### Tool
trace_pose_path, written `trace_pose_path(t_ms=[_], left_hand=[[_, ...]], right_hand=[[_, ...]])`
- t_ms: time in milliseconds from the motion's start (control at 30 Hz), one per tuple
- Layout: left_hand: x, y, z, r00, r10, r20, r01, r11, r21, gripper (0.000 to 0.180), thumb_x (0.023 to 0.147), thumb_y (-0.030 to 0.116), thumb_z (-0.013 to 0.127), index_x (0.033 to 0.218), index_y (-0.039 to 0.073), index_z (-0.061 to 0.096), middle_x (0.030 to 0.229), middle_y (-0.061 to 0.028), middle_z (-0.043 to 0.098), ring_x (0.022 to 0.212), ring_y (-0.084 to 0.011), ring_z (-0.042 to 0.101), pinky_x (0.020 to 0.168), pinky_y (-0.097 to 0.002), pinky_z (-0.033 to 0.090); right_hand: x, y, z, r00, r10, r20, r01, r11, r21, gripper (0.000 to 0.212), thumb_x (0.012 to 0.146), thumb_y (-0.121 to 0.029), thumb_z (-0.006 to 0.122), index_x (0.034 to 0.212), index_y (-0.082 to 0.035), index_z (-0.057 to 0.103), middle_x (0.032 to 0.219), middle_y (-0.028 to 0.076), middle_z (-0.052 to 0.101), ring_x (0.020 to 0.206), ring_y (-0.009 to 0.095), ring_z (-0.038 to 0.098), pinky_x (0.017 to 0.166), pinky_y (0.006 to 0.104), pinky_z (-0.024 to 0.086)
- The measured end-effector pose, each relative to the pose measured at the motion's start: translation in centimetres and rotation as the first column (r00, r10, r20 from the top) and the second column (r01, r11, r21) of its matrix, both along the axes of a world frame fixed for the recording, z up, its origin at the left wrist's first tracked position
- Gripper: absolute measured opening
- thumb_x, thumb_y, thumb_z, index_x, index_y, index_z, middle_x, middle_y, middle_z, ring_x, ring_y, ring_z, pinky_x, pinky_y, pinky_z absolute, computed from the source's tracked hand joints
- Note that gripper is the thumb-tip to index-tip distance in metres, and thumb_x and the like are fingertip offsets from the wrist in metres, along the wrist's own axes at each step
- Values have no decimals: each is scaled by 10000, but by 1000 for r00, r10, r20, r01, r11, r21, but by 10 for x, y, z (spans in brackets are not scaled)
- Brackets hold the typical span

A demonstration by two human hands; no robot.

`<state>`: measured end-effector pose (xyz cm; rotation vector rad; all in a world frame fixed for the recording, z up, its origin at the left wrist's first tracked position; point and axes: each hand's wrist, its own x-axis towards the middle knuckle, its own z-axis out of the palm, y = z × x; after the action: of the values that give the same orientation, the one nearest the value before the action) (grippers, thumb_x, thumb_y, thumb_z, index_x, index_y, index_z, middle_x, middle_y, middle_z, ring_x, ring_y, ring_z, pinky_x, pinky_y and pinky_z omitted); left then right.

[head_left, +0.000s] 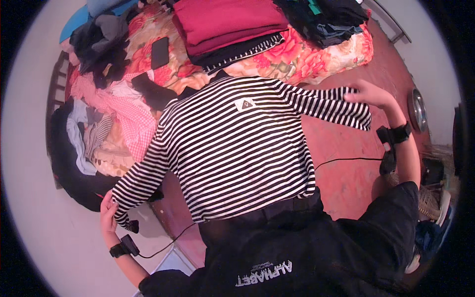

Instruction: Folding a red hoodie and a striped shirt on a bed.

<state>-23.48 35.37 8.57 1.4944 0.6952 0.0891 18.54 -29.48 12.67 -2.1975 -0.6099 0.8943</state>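
A black-and-white striped long-sleeved shirt [237, 148] with a dark collar is spread out in front of me, its collar end at the bed's edge and its hem against my black top. My left hand [108, 213] grips one sleeve near its cuff at the lower left, and that cuff hangs down past my fingers. The other sleeve is stretched out to the right, where my right hand [368, 94] has its fingers closed on it near the cuff. A small white patch with a dark triangle shows on the shirt's chest.
Beyond the shirt is a bed with a flowered cover [341, 57]. On it lie a folded red cloth stack [230, 24], dark clothes [326, 22], a black phone [160, 53] and a pink checked garment [133, 116]. A round metal dish [418, 110] stands at the right wall.
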Motion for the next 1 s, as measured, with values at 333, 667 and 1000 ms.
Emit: trace_pose_path(t_ms=[333,667,1000], left_hand=[[-4,9,4,876,-122,-467,280,917,285,129,840,53,592,937,-17,640,827,27,643,724,-44,555,669,-217,455],[30,7,24,975,80,-208,39,857,514,242,930,227,505,804,27,557,753,63,503,715,-31,445,646,-208,374],[159,-190,125,846,-505,-170,518,705,484,181,899,74,476,1079,94,479,914,5,490,798,-64,454,715,-219,401]], right_hand=[[29,-100,-61,965,-22,-261,-142,795,-589,405,709,-257,749,996,14,658,820,25,672,767,125,594,732,283,476],[28,-116,-42,956,-280,84,292,890,-350,252,778,-166,655,938,28,672,804,14,654,747,93,567,710,254,447],[-95,153,107,973,203,112,-213,973,89,348,847,-142,601,1157,5,545,895,115,627,834,163,603,750,308,478]])
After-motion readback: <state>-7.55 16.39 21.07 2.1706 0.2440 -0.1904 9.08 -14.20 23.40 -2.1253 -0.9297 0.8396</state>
